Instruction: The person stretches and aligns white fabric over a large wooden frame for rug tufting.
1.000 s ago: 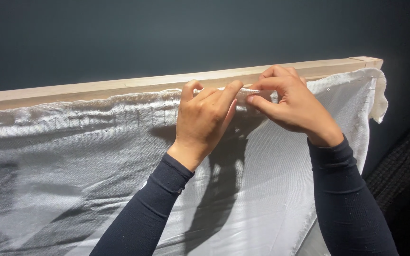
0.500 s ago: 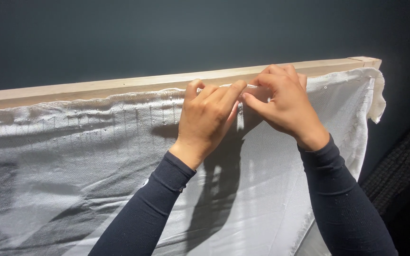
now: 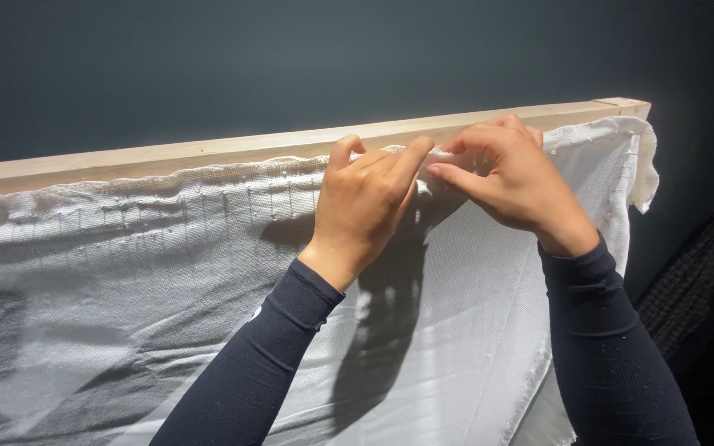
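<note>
White cloth (image 3: 167, 272), coarse woven, hangs from a pale wooden bar (image 3: 208, 153) that runs across the frame and rises slightly toward the right end. Top edge of cloth lies along the front face of the bar, w/ a row of short vertical stitch or staple marks just below the edge on the left half. Cloth wrinkled, sags in folds lower left; right edge frayed and curls past the bar end at top right corner.

Both hands at the cloth's top edge, approx. right of centre, close together, fingertips almost meeting. Left hand (image 3: 365, 198): back of hand to camera, fingers bent, index and thumb tips pressed on the cloth edge where it meets the bar; grip looks pinched on the fabric edge, tho the thumb pad is hidden. Right hand (image 3: 510, 177): fingers curled over the same stretch of edge, thumb pointing left toward the left hand's fingertips, grip closed on a small fold of cloth against the bar. Whether anything small sits between the fingers: can't tell.

Both arms in dark long sleeves (image 3: 266, 363). Hands throw a dark shadow on the cloth below. Behind the bar, plain dark wall (image 3: 291, 58).
</note>
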